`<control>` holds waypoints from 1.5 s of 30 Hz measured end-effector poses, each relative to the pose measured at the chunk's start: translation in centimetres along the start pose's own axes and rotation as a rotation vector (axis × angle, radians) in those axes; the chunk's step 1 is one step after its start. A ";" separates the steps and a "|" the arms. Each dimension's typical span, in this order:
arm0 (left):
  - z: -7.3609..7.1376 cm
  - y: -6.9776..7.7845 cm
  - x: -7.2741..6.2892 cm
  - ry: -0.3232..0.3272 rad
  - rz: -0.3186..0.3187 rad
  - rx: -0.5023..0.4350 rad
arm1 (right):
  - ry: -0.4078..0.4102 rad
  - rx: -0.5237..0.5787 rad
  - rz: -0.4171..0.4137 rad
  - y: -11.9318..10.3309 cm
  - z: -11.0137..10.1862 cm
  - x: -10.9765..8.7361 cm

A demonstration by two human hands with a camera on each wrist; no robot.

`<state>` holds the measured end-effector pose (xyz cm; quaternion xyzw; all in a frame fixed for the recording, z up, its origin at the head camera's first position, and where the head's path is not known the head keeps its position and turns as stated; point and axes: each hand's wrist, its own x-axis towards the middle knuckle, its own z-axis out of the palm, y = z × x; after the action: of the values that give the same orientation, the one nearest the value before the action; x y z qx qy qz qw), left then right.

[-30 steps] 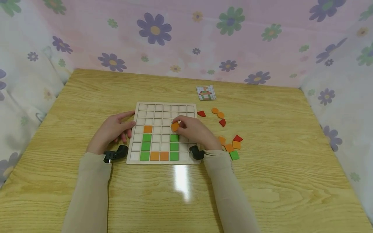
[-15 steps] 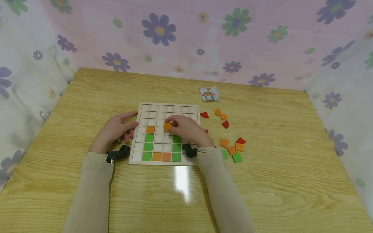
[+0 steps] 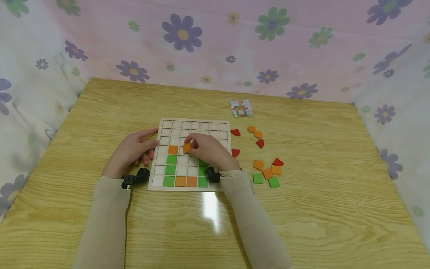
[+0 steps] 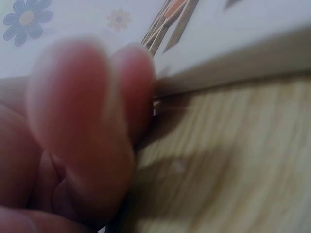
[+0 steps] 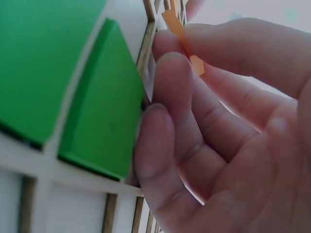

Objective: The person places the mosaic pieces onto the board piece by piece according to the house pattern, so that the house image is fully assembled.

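My right hand [image 3: 208, 149] pinches an orange square tile [image 3: 186, 148] between thumb and fingers, tilted over the wooden grid board [image 3: 155, 160]. In the right wrist view the same orange tile [image 5: 196, 64] shows edge-on, and the other fingertips sit close by a green tile [image 5: 104, 111]. The held tile is just right of an orange tile [image 3: 173, 150] set in the board. Below that one, green tiles [image 3: 170, 170] form a column, and two orange tiles [image 3: 180, 181] lie in the bottom row. At the board's left edge, my left hand [image 3: 131, 153] rests with relaxed fingers, its fingertips touching the rim.
Loose orange squares [image 3: 258, 164], green squares [image 3: 258, 178], orange discs [image 3: 251, 129] and red quarter-circle pieces [image 3: 260, 143] lie right of the board. A small printed pattern card [image 3: 241, 108] is behind them. A flowered cloth [image 3: 208, 41] hangs behind the wooden table [image 3: 319, 179].
My right hand has moved left across the board with the orange tile, from above the right green column to beside the set orange tile. The left hand has stayed at the rim.
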<state>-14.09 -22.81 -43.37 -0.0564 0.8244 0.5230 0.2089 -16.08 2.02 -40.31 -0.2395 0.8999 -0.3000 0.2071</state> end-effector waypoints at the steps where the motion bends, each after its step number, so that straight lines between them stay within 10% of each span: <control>1: 0.0 0.0 0.0 0.001 -0.003 -0.009 | 0.005 -0.009 0.003 0.0 0.1 0.0; 45: -0.1 0.1 0.1 -0.008 -0.003 0.051 | 0.033 -0.160 0.007 -1.9 0.6 -0.8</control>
<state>-14.25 -22.81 -43.32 -0.0504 0.8367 0.5015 0.2142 -14.55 0.92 -39.35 -0.2470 0.9251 -0.2306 0.1734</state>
